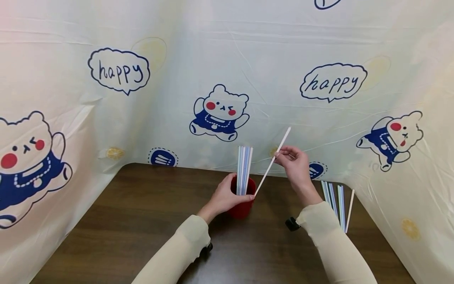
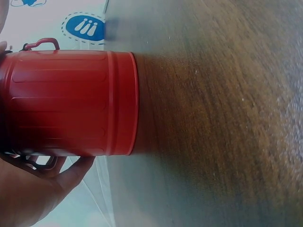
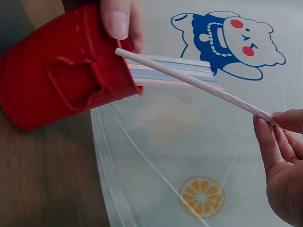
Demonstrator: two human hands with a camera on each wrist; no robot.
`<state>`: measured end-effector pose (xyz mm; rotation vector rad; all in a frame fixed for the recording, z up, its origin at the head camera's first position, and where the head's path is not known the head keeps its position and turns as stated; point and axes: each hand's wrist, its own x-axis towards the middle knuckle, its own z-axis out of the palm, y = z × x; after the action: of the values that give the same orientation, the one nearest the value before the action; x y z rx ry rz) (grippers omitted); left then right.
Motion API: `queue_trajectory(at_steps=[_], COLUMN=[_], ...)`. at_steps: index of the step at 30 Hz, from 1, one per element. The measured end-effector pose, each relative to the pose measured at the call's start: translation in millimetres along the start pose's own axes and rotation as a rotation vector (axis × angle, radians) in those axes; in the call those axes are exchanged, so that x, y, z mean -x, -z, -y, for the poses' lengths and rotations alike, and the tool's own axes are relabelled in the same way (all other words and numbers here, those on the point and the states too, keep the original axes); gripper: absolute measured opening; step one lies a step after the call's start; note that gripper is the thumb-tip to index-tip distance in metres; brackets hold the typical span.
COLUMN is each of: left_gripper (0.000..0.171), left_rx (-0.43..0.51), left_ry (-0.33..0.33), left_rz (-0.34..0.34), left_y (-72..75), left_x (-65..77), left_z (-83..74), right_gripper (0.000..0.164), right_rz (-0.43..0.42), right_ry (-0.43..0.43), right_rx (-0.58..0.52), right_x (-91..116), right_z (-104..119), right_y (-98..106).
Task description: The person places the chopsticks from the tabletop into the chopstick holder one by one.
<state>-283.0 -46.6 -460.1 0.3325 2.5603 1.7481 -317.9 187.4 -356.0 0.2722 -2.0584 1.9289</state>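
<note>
A small red bucket [image 1: 241, 212] with side handles stands upright on the table, holding a bundle of striped paper straws [image 1: 244, 169]. My left hand [image 1: 226, 196] grips the bucket near its rim, thumb on the near side and fingers round the left side. Between thumb and fingertips, my right hand [image 1: 298, 167] pinches a single pale straw [image 3: 189, 80] by its upper part. This straw slants down leftward, its lower end at the bucket's rim close to the left thumb [image 3: 117, 23]. That end appears outside the opening.
More straws [image 1: 341, 205] lie at the table's right edge, under and beyond the right forearm, with one pale straw [image 1: 350, 211] slightly apart. A printed curtain [image 1: 273, 59] hangs right behind the brown table [image 1: 117, 221].
</note>
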Motion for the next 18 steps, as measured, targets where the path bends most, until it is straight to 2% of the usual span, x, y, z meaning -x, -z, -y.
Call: queue_trajectory(at_steps=[9, 13, 18], left_gripper=[0.087, 0.086, 0.087], left_rx=[0.012, 0.012, 0.018], left_ry=[0.007, 0.007, 0.009], left_rz=[0.006, 0.006, 0.009], left_y=[1.9, 1.6, 1.0], left_x=[0.3, 0.8, 0.3], left_z=[-4.3, -3.2, -1.0], right_gripper=[0.021, 0.024, 0.023], right_rz=[-0.009, 0.035, 0.108], right_ry=[0.091, 0.125, 0.195], right_rx=[-0.019, 0.047, 0.189], right_x=[-1.9, 0.0, 4.7], right_z=[5.1, -2.9, -15.1], right_y=[-5.9, -7.9, -12.0])
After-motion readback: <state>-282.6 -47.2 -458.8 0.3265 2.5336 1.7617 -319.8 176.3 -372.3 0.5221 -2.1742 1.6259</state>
